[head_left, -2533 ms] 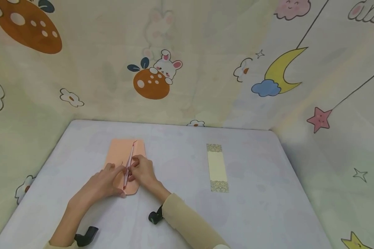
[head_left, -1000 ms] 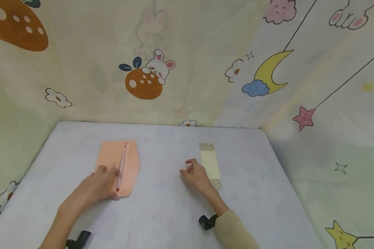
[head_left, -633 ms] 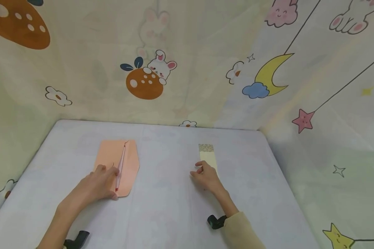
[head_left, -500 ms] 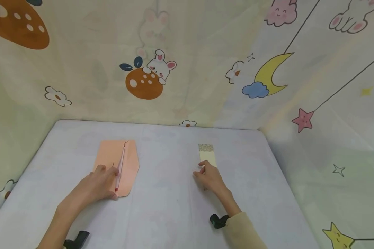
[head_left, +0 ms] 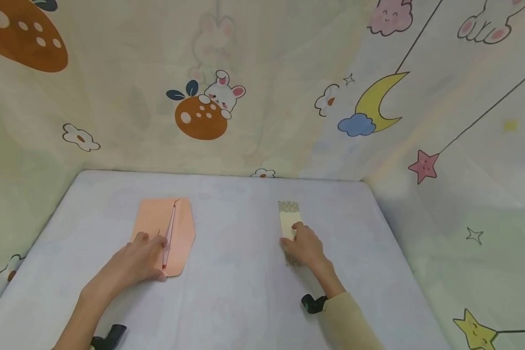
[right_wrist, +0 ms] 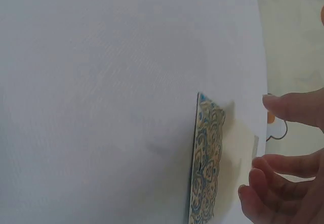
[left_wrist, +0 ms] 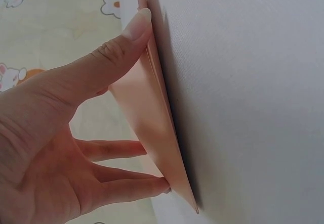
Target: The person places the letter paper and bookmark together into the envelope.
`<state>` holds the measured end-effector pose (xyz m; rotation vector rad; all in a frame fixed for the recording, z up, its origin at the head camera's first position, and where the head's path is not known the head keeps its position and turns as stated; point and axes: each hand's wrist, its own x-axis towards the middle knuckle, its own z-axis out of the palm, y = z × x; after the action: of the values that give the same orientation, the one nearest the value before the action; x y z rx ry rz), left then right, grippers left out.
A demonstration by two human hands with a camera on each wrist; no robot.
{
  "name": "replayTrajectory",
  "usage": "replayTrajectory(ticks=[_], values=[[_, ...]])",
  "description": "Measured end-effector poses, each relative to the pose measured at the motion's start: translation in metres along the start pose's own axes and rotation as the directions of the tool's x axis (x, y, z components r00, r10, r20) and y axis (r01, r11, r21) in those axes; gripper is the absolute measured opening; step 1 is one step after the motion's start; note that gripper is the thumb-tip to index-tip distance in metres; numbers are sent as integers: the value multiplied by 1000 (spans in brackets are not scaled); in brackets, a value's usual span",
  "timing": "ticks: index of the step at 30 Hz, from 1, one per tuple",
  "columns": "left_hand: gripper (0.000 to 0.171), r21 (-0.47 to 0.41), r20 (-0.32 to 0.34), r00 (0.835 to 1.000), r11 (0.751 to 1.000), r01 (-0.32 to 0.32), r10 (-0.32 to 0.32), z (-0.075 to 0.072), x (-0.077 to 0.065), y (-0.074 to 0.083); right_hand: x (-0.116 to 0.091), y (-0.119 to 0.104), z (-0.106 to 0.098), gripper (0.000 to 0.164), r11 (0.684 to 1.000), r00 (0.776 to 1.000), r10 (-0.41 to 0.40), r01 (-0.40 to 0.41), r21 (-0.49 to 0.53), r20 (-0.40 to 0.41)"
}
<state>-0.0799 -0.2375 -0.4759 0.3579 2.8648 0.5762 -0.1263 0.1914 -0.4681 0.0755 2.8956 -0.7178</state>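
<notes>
A peach paper envelope point(head_left: 183, 238) lies at the left of the table, a narrow pinkish-white gap with red ends running along it. My left hand point(head_left: 133, 260) rests on its near left part. In the left wrist view, the thumb point(left_wrist: 136, 27) presses at the envelope's edge while long, fairly straight fingers touch its face. To the right lies a cream strip point(head_left: 287, 221) with a patterned band at each end. My right hand point(head_left: 306, 245) is over its middle, thumb and fingers spread. In the right wrist view, the near patterned band point(right_wrist: 206, 158) shows, with the fingertips apart from it.
Both things lie on a white-covered table point(head_left: 232, 272). Behind it and at the sides hangs a printed cloth point(head_left: 280, 97) with rabbit, moon and star pictures. A black wrist camera point(head_left: 314, 304) sits by the right cuff, another black camera point(head_left: 109, 337) by the left.
My right hand has left the envelope's gap and moved right to the cream strip, lately shifting further across it. My left hand has stayed on the envelope.
</notes>
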Motion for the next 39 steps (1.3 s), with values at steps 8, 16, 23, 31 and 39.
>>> replayTrajectory(ticks=[8, 16, 23, 31, 39], values=[[76, -19, -5, 1000, 1000, -11, 11, -1, 0, 0, 11, 7, -4, 68, 997, 998, 42, -45, -67, -40], [76, 0, -10, 1000, 1000, 1, -1, 1, 5, 6, 18, 19, -7, 77, 978, 991, 124, -131, -165, -51], [78, 12, 9, 1000, 1000, 23, -23, 1, 4, 5, 19, 18, -7, 76, 981, 993, 120, -120, -152, -10], [75, 3, -9, 1000, 1000, 0, 0, 1, 0, 2, 22, 15, -4, 77, 978, 990, 139, -138, -156, -9], [77, 2, -1, 1000, 1000, -1, 1, 0, 1, 2, 21, 18, -4, 85, 982, 989, 146, -147, -118, -16]])
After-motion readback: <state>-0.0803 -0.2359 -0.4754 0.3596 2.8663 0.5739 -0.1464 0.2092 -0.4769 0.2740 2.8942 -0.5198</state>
